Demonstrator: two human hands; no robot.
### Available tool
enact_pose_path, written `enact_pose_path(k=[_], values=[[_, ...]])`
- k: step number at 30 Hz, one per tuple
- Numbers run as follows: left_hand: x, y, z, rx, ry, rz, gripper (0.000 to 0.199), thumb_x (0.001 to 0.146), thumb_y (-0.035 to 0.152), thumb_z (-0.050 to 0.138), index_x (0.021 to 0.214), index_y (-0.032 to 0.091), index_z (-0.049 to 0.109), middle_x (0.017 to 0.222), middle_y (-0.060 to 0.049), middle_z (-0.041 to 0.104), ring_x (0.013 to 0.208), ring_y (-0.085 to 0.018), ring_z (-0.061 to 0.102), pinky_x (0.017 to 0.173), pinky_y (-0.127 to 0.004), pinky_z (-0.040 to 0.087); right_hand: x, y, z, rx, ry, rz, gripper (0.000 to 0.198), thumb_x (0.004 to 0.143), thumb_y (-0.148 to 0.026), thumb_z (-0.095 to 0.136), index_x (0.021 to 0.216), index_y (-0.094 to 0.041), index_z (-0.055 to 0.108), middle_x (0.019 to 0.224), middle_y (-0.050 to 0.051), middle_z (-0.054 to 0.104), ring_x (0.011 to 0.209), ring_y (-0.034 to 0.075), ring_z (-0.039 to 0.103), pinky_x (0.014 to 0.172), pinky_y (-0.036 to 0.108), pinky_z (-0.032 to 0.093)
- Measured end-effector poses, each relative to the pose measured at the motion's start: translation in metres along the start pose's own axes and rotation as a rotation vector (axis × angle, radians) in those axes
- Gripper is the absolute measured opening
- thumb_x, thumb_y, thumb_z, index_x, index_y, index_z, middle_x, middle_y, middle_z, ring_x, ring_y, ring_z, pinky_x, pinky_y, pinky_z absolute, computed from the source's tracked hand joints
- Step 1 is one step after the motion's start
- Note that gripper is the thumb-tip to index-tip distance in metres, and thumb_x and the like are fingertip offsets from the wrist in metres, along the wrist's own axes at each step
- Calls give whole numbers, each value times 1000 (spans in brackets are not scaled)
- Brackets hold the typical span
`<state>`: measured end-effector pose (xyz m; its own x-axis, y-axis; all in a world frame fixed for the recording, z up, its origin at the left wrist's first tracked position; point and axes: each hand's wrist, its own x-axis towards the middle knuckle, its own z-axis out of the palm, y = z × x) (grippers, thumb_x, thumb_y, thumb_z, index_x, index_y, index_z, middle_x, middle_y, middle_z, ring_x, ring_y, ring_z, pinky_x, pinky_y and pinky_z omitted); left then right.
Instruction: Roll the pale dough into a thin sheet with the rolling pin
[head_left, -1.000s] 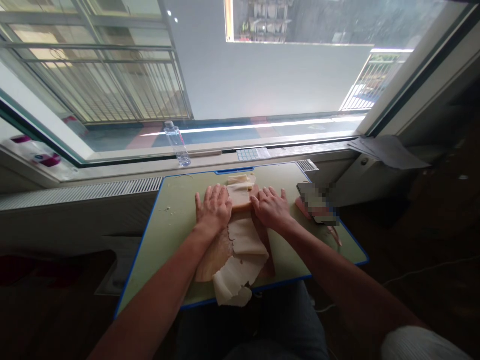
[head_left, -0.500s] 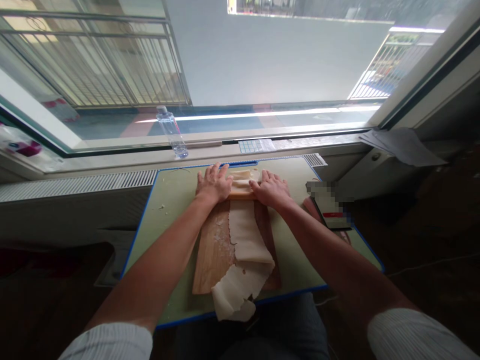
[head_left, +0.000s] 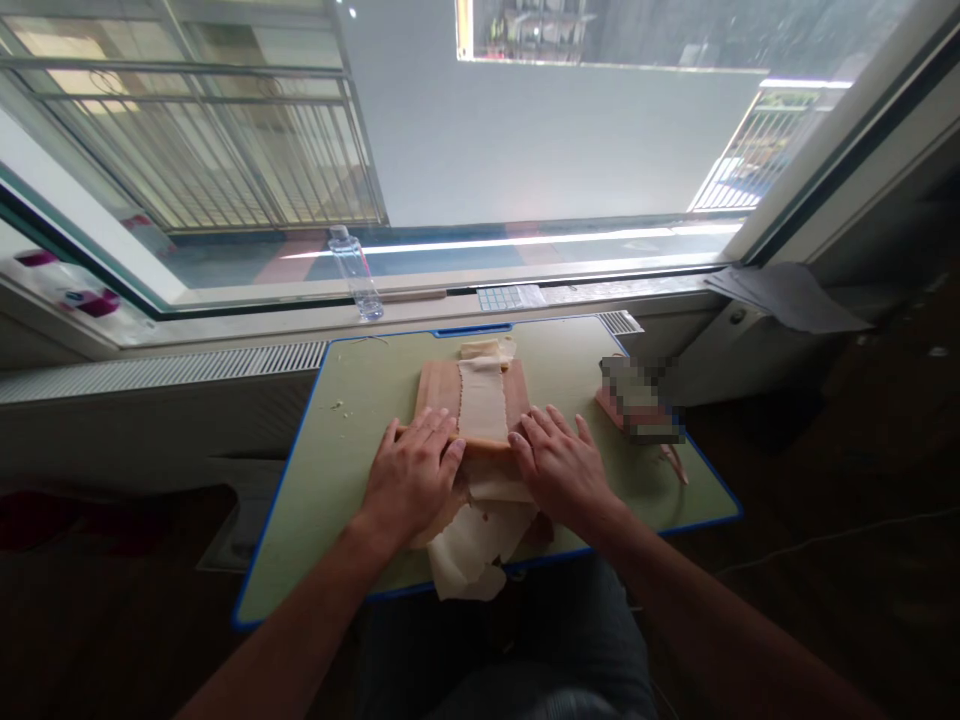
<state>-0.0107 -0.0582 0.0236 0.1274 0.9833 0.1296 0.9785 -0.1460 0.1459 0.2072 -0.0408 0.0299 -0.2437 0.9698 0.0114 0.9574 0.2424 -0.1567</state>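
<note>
A thin wooden rolling pin (head_left: 486, 444) lies crosswise on a long strip of rolled dough (head_left: 482, 398). My left hand (head_left: 414, 462) rests on the pin's left end, fingers stretched forward over it. On the right end lies my right hand (head_left: 564, 462), palm down with its fingers spread. Both hands are open and press on the pin without wrapping round it. Beneath the dough is a wooden cutting board (head_left: 439, 385). The near part of the dough is folded and hangs ragged over the table's front edge; its far end lies bunched beyond the board.
The green folding table (head_left: 315, 480) has a blue rim. A blurred-out object (head_left: 641, 400) sits at its right side. On the windowsill stand a clear plastic bottle (head_left: 356, 275) and a blue-and-white gridded sheet (head_left: 510, 297). Grey papers (head_left: 787, 298) lie at the right, above the radiator.
Both hands and the rolling pin have moved from the board's far end towards me, to about its middle. More dough now shows beyond the pin. The camera view has shifted slightly.
</note>
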Motion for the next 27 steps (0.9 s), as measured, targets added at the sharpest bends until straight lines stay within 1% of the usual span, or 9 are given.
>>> enact_pose_path(k=[3,7,12,15,19,21,22,25,27], values=[[8,6,3,-6,18,-23,56,110,44,29,151,30,64,166,-4,52,157,-27,45,133,-57,30,12,1,7,-26,43,38,59,114,-50,31,162,-22,51,172,10,44,160,35,35,128,61,26],[36,9,10,12,20,-77,58,109,43,30,161,32,53,173,-4,42,161,-28,38,134,-62,24,37,4,12,-33,90,37,66,113,-58,30,165,-22,47,172,10,44,160,38,35,128,65,24],[71,6,15,8,-16,-110,62,108,45,31,168,34,42,177,-3,35,164,-30,31,133,-65,23,67,7,9,-17,110,59,72,110,-66,31,164,-22,49,169,12,48,157,40,37,128,68,21],[90,1,16,-3,-32,-122,64,108,49,28,170,33,37,178,-4,33,165,-31,28,133,-66,20,86,7,6,8,132,86,72,110,-66,30,162,-21,50,166,13,52,153,40,41,127,67,21],[113,-4,17,-40,-115,-152,68,108,54,26,172,31,30,180,-7,27,165,-34,26,132,-70,18,110,9,2,44,87,96,69,109,-70,27,148,-26,62,157,13,60,146,38,47,125,65,25],[118,-6,17,-54,-139,-159,70,108,55,27,174,31,26,181,-8,24,166,-35,23,132,-71,17,117,10,0,54,44,115,69,108,-72,26,144,-27,64,157,13,60,145,38,48,123,65,28],[118,-5,16,-57,-145,-160,71,108,56,27,174,32,25,182,-8,23,167,-35,22,132,-71,16,117,10,0,55,34,126,71,108,-73,26,147,-26,62,160,13,57,147,38,46,123,65,29],[107,-2,15,-56,-158,-169,71,108,55,26,174,31,26,182,-7,23,168,-34,20,133,-69,15,107,8,1,47,26,145,79,108,-73,25,164,-21,45,172,14,42,155,39,37,125,64,27],[94,2,15,-41,-150,-179,70,108,54,25,173,29,30,181,-7,25,167,-33,22,133,-67,16,91,5,3,27,36,149,82,109,-71,25,170,-17,36,175,14,37,158,39,33,127,64,24]])
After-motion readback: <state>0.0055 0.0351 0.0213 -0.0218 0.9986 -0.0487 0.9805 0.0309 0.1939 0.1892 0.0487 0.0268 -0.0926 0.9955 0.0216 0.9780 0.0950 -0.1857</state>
